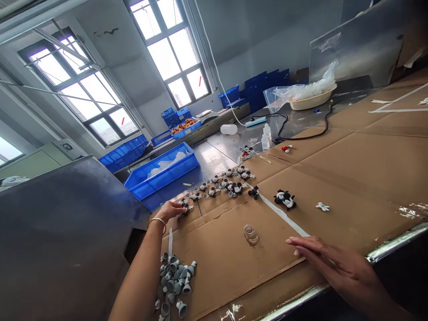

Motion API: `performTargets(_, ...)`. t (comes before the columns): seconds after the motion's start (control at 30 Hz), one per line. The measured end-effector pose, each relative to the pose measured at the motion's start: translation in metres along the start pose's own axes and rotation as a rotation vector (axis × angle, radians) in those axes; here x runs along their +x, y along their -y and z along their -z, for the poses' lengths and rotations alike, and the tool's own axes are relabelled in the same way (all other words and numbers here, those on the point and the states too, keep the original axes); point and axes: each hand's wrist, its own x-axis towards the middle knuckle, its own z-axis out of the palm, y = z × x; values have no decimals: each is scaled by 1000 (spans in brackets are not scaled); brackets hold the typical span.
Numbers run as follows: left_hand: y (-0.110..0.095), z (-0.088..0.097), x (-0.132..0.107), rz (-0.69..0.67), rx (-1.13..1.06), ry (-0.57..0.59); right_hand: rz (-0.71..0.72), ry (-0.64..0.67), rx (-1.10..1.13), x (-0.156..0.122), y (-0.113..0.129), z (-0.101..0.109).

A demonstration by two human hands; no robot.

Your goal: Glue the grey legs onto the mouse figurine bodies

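While the left hand (pixel 171 210), with a metal bangle (pixel 157 222) on its wrist, curves down with the fingers on the end of a row of small black-and-white figures (pixel 214 187), I cannot tell if it pinches one. The right hand (pixel 321 261) lies open, fingers spread, on the brown cardboard (pixel 217 263), holding nothing, with a small glass cup (pixel 250 234) at its nine o'clock. A heap of grey cone-shaped pieces (pixel 174 283) sits at six o'clock from the left hand.
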Motion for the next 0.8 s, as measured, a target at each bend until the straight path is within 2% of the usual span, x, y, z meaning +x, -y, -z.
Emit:
performTargets(0.1,-8,7,-9,7,97,-34,-24,19,35,-2,0,0)
performTargets(0.17,-11,15,-19,-7,144,-96,-45,35,54,-4,-1,0)
performTargets(0.27,-7,27,-46,-35,217,-205,-78,57,46,-10,-5,1)
performTargets(0.33,2,31,-71,-55,267,-226,-108,81,22,-14,-8,2)
performTargets(0.47,26,25,-128,-85,363,-152,-151,123,-35,-18,-11,4)
performTargets(0.57,39,17,-160,-115,433,-102,-160,113,-26,-18,-11,3)
performTargets(0.67,47,11,-173,-168,470,-47,-181,113,12,-18,-13,1)
performTargets(0.8,53,6,-169,-239,467,-17,-193,95,112,-16,-14,-1)
